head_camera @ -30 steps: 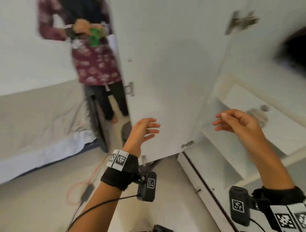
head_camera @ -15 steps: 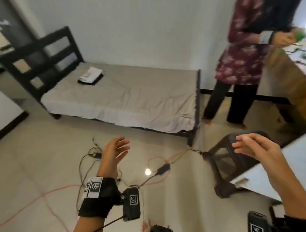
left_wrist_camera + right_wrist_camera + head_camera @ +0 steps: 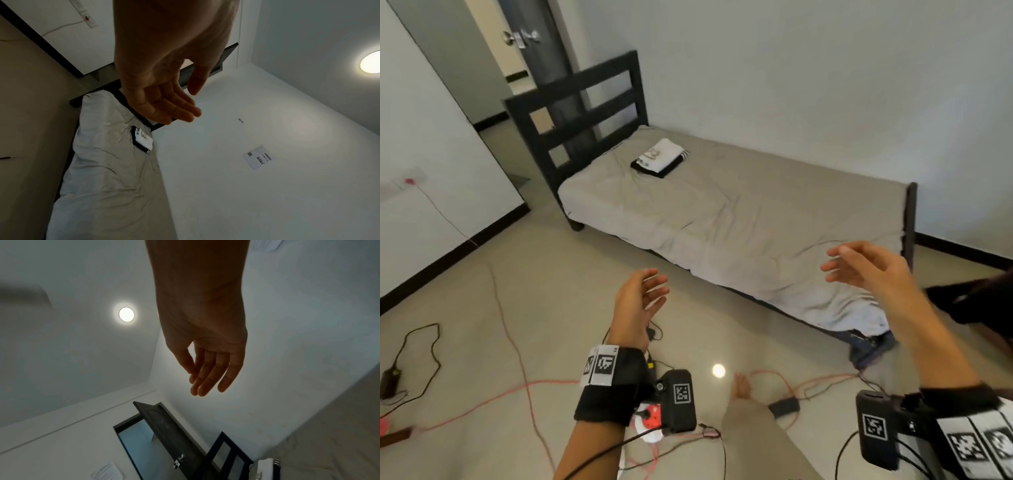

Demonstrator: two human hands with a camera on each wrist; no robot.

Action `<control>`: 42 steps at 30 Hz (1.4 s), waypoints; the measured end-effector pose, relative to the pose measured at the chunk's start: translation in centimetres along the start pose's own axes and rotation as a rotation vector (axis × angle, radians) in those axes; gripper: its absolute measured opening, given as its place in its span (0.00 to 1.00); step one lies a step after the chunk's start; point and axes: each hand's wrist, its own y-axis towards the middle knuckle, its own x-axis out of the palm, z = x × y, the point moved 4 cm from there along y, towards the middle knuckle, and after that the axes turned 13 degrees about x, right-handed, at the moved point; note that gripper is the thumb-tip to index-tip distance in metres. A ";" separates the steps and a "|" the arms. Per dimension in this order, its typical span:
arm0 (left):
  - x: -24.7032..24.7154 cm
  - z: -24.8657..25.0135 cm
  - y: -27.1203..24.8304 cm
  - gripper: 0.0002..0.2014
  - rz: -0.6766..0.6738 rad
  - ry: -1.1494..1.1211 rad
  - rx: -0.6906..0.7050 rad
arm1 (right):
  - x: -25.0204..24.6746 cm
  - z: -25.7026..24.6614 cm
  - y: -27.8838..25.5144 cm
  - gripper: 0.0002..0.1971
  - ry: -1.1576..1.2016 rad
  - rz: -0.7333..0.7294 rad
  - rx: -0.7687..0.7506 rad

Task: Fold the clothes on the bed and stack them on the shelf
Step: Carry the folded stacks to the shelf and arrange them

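Both my arms are raised in front of me at about the same height, wrists banded, forearms angled in toward the bed (image 3: pixel 739 219). My left hand (image 3: pixel 637 305) sits palm turned inward toward the right, fingers loosely spread and a little bent, holding nothing; the left wrist view shows the same, fingers (image 3: pixel 174 110) relaxed with the thumb apart. My right hand (image 3: pixel 866 270) is palm facing left and slightly down, fingers extended and loosely fanned, empty too; in the right wrist view the fingers (image 3: pixel 207 374) hang nearly straight, close together. The hands are well apart from each other, palms roughly facing. Neither touches anything. The folded clothes (image 3: pixel 659 159), a white piece on top of a black one with stripes at one edge, lie on the bed near the dark headboard (image 3: pixel 582 99), far from both hands. Cables (image 3: pixel 517 342) run across the floor (image 3: pixel 482 291) below my arms. Open door (image 3: pixel 541 44) behind the headboard. The shelf is out of view.
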 end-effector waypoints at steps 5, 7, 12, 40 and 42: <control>2.8 0.4 10.5 0.08 -0.012 0.005 0.046 | 6.6 -0.8 12.6 0.10 -0.079 -0.075 -0.016; 4.3 1.0 15.8 0.08 -0.003 -0.008 0.064 | 9.3 -1.6 18.6 0.10 -0.105 -0.106 -0.021; 8.4 3.9 29.5 0.09 0.051 -0.032 0.069 | 15.9 -6.0 33.2 0.10 -0.143 -0.188 -0.014; 16.1 5.6 99.1 0.10 -0.074 0.219 -0.177 | 49.9 -8.0 89.4 0.11 -0.190 -0.289 0.351; 16.6 4.6 102.6 0.09 -0.090 0.254 -0.212 | 51.9 -7.2 92.3 0.11 -0.198 -0.294 0.404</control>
